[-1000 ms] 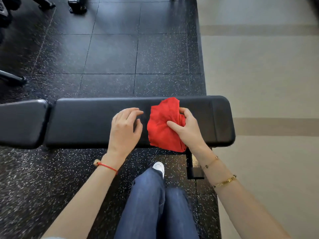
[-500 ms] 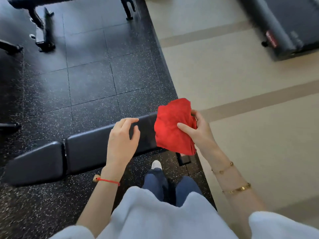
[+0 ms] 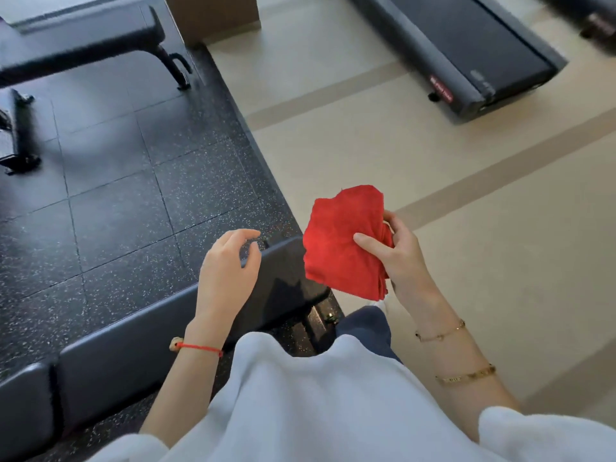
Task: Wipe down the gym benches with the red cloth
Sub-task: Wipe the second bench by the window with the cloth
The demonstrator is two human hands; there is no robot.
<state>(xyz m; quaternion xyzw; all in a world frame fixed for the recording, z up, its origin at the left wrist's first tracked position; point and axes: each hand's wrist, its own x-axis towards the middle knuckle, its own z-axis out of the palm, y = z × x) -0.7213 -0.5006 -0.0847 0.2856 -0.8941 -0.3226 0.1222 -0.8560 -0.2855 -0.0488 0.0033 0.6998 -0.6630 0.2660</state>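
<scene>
Currently right hand (image 3: 398,253) grips folded red cloth (image 3: 343,241), lifted off the bench (image 3: 143,341); left hand (image 3: 226,271) loosely open above bench's far edge.

Near bench (image 3: 133,355) runs left-to-right below; second bench (image 3: 83,45) behind at far left; treadmill (image 3: 466,51) far right.

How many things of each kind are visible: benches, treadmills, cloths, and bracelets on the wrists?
Benches: 2, the near bench and the far bench.
Treadmills: 2, the whole treadmill and the cut-off treadmill at the top right corner.
Cloths: 1, the red cloth in the right hand.
Bracelets: 3, the red string and two gold ones.
Total: 8.
</scene>
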